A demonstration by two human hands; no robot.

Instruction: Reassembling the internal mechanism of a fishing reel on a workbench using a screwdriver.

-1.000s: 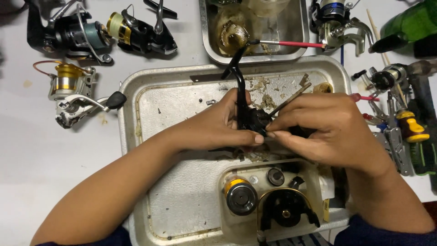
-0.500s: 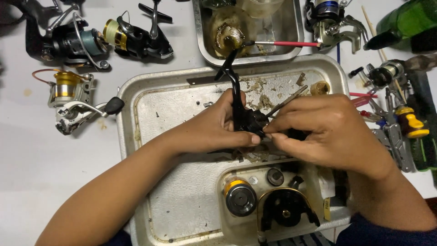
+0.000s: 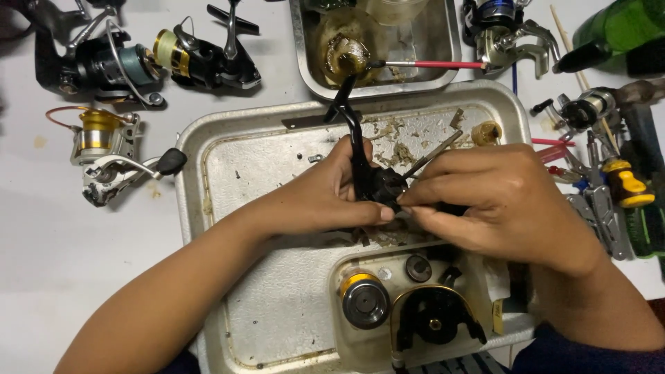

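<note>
Between our two hands, over the middle of the metal tray, sits the black reel body. Our left hand grips it from its own side, thumb pressed along the underside, while our right hand pinches at the same body with its fingertips meeting the left thumb. Most of the body is hidden under our fingers, so we cannot make out which part the right hand is pinching. Its black handle arm rises away from our hands toward the far edge of the tray.

Just nearer to us than the hands lies a white dish holding a gold-rimmed spool and a black rotor; its near edge is cut off by the frame. Beyond the hands stands a second, smaller metal pan, partly cropped, with a red-handled brush across it. Out past the left hand lie three whole fishing reels. Past the right hand, pliers and a green bottle run off the edge.
</note>
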